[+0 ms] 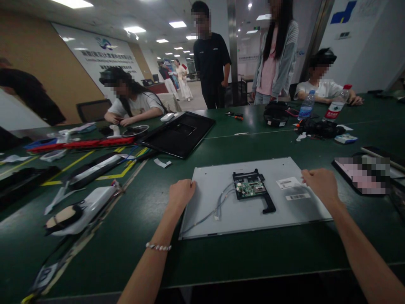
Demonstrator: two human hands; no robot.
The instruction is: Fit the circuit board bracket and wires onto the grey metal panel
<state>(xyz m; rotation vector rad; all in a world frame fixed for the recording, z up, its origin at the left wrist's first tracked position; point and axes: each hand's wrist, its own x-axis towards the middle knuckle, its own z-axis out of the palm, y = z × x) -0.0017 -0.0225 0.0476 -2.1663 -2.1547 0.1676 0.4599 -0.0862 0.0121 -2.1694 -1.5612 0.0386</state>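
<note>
A flat grey display panel (202,215) lies back side up on the green table in front of me. On its middle sits a black plastic bracket (269,203) with a green circuit board (253,188); thin grey cables (218,203) run from it toward the panel's lower left corner. My left hand (182,193) is closed at the panel's left edge, its fingertips mostly hidden. Across from it, my right hand (322,182) is closed at the right edge, beside two white labels (287,182). Both hands appear to grip the panel by its sides.
Beyond the panel lies a black monitor shell (177,141). Screwdrivers (236,116), bottles (338,103) and a black bag (319,128) are farther back. To the left are a white device (85,209) and red strips (82,143). Several people stand or sit around the table.
</note>
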